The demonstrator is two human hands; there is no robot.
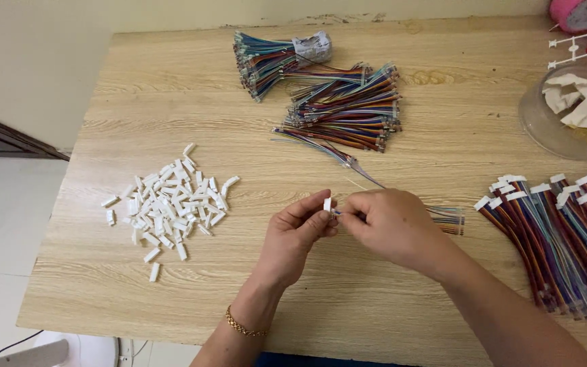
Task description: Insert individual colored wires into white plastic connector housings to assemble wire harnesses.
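Observation:
My left hand pinches a small white plastic connector housing between thumb and fingers. My right hand grips a flat multicoloured ribbon wire whose end meets the housing; its other end fans out to the right on the table. A gold bracelet sits on my left wrist. Both hands hover above the middle of the wooden table.
A heap of white connector housings lies at the left. Bundles of bare multicoloured wires lie at the back centre. Wires fitted with white housings are piled at the right. A clear bowl with crumpled paper stands back right.

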